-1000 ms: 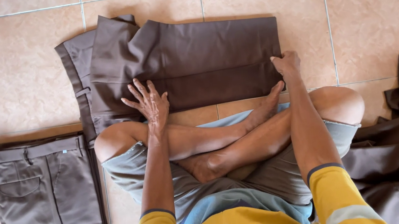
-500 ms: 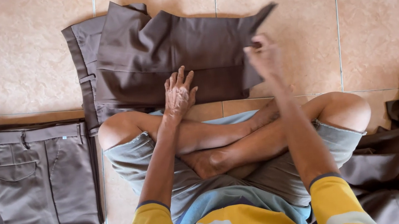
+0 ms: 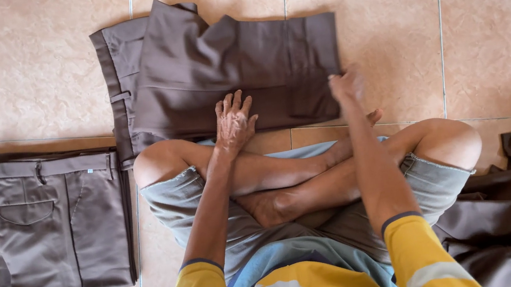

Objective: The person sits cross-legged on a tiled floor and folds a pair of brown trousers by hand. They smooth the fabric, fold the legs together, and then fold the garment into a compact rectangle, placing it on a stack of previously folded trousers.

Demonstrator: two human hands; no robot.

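Brown trousers [image 3: 225, 68]: lying half-folded and rumpled on the tiled floor [image 3: 45, 66] at twelve o'clock. Left hand [image 3: 234, 121] pressing flat, grip released; right hand [image 3: 346, 86] pinching the folded edge. Folded pair [image 3: 56, 221] lying at nine o'clock.

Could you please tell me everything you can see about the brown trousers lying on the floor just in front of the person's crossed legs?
The brown trousers are of a plain woven-looking cloth, folded into a rough rectangle on the tiled floor. The waistband with a belt loop lies at the left edge; folded layers overlap on top, one corner sticking up at the back. The left hand presses flat on the near edge, and the right hand, blurred, is at the near right corner. The person's knee overlaps the near left corner.
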